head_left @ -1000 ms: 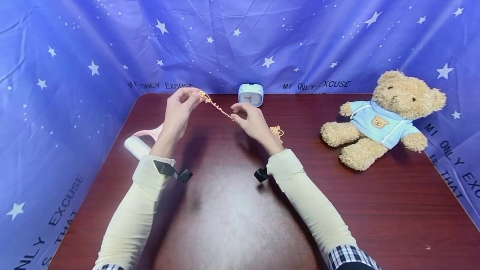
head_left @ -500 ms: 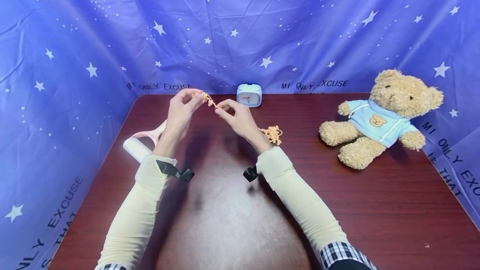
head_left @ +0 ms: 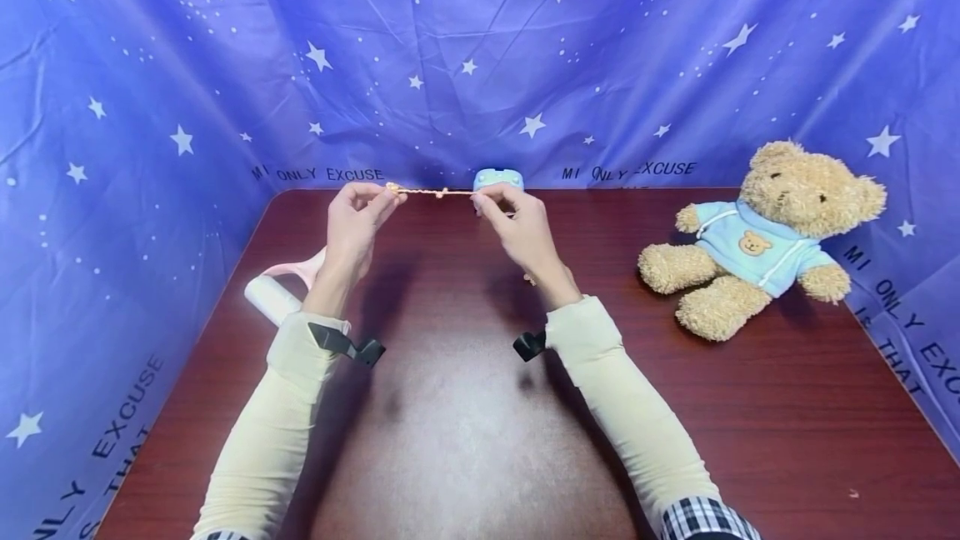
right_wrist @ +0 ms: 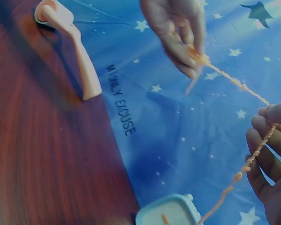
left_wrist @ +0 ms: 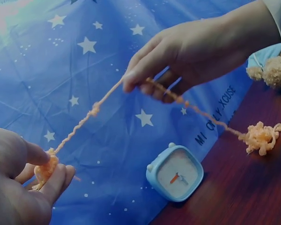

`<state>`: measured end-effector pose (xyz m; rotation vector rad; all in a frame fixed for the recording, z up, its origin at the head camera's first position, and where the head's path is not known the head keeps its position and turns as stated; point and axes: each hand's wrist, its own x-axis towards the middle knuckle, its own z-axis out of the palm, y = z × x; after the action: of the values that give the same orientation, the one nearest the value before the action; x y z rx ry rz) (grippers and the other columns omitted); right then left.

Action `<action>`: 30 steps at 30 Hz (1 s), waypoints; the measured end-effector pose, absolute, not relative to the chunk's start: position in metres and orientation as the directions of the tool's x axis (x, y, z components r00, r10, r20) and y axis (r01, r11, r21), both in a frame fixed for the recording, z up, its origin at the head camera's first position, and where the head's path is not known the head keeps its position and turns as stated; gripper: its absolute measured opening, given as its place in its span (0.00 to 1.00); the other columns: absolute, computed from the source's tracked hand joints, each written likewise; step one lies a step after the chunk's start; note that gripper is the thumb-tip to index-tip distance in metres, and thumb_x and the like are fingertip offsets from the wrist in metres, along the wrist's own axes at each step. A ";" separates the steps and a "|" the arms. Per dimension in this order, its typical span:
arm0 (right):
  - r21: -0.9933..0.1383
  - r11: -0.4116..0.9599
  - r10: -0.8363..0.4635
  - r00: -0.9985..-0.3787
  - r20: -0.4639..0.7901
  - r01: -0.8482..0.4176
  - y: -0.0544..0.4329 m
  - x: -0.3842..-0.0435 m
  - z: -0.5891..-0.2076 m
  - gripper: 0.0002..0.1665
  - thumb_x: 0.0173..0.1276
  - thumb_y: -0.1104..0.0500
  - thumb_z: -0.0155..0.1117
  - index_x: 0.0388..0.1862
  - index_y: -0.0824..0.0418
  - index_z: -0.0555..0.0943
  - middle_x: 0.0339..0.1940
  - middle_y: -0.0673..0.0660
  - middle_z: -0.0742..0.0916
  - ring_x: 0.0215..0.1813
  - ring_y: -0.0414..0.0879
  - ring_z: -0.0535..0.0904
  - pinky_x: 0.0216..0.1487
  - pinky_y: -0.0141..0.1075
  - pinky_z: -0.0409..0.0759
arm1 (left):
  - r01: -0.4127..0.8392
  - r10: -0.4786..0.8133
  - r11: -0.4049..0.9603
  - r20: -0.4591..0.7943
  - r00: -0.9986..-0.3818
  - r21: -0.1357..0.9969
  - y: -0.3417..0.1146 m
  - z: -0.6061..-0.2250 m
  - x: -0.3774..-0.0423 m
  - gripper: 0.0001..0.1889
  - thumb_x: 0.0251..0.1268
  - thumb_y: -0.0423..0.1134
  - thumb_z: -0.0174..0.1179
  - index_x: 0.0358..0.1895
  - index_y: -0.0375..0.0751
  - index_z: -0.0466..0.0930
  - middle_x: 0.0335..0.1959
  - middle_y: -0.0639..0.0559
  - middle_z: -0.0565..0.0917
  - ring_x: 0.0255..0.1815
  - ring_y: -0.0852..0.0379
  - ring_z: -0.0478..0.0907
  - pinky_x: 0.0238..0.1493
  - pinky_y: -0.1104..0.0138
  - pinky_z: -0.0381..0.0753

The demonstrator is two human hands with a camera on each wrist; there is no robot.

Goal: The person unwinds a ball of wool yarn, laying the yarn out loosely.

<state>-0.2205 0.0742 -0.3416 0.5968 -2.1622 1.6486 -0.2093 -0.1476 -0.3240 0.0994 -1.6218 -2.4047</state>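
An orange yarn cord [head_left: 423, 191] with small knots along it runs taut and nearly level between my two hands in the head view. My left hand [head_left: 352, 227] pinches a small bunched part of the yarn [left_wrist: 47, 168], seen closer in the left wrist view. My right hand [head_left: 525, 232] pinches the cord between thumb and forefinger. Beyond those fingertips the cord slopes down to an orange yarn cluster [left_wrist: 262, 138] on the table. In the head view my right wrist hides most of that cluster.
A light blue clock [left_wrist: 175, 173] stands at the table's back edge, partly behind my right hand in the head view. At left lies a lint roller with a pink handle [head_left: 300, 265]. A teddy bear [head_left: 757, 240] in a blue hoodie sits on the right.
My right hand first moved left towards the left hand, then back right with the cord, which is now pulled straight. My left hand has barely shifted and keeps its pinch.
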 end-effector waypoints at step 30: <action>-0.867 0.154 0.108 -0.864 0.491 -0.473 0.151 -0.205 -0.322 0.11 0.67 0.66 0.60 0.40 0.77 0.80 0.26 0.66 0.83 0.24 0.33 0.76 0.24 0.29 0.79 | 0.015 -0.208 -0.015 0.011 -0.978 1.000 -0.161 -0.323 -0.205 0.11 0.62 0.25 0.60 0.47 0.31 0.77 0.31 0.55 0.81 0.35 0.62 0.83 0.42 0.76 0.84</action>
<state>-0.2050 0.1510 -0.3223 0.3470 -1.9957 1.7576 -0.2046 -0.1610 -0.3229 0.2072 -2.0870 -2.1229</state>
